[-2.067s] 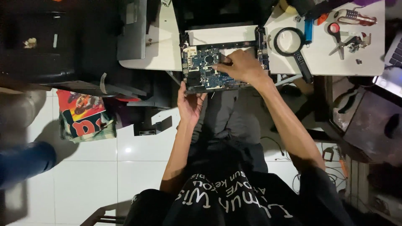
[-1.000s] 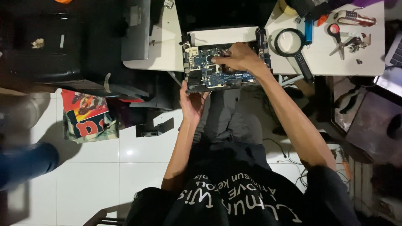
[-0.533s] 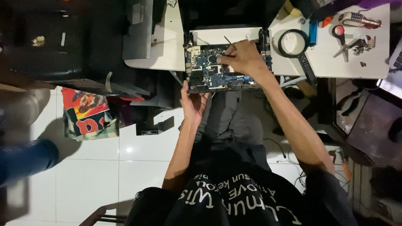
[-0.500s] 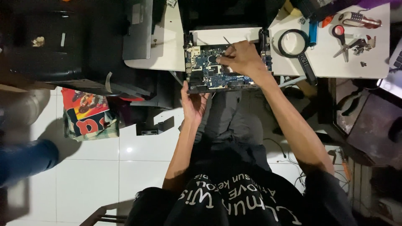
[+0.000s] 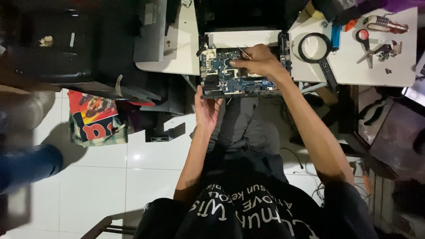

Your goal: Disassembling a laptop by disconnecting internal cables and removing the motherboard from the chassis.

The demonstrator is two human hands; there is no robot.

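A blue circuit board point(image 5: 221, 75) sits in an opened laptop base at the near edge of a white table point(image 5: 181, 57). My left hand point(image 5: 206, 108) grips the base's near left corner from below, palm up. My right hand point(image 5: 256, 62) rests on the middle of the board, fingers pinched around a thin metal tool point(image 5: 244, 52) whose tip sticks out toward the far side. The part of the board under my right hand is hidden.
A round magnifying glass point(image 5: 315, 48), scissors point(image 5: 365, 44), a blue cylinder point(image 5: 335, 34) and small parts lie on the white table's right side. A grey device point(image 5: 150, 31) stands at the left. A colourful bag point(image 5: 95, 117) lies on the white tiled floor. Someone's blue-trousered leg point(image 5: 26, 166) is at far left.
My right hand has shifted slightly toward the far side of the board, with the thin tool now showing above the fingers. My left hand stays on the near left corner.
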